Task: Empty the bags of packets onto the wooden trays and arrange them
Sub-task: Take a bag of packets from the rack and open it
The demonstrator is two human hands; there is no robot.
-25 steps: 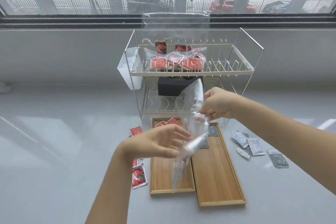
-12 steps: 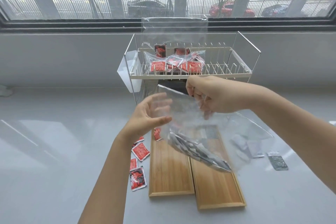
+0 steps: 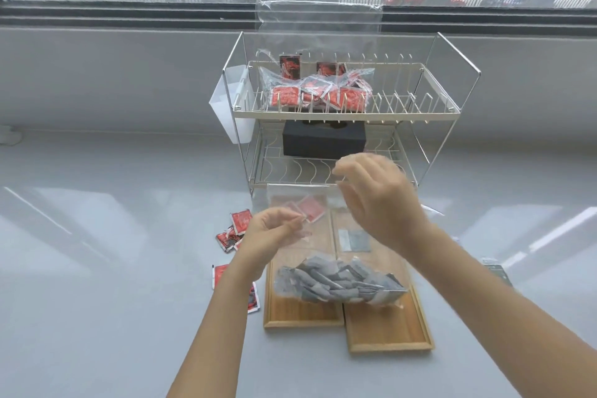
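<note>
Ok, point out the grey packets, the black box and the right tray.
grey packets (image 3: 336, 284): head view, middle of the pile.
black box (image 3: 324, 140): head view, front face.
right tray (image 3: 389, 346): head view, near rim.

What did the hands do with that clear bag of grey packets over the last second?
The clear bag went from hanging narrow and twisted to being spread wide and upright over the wooden trays, the grey packets bunched at its bottom. The left hand, loose before, now pinches its left edge; the right hand holds the top. The rack and its bag of red packets stayed put.
</note>
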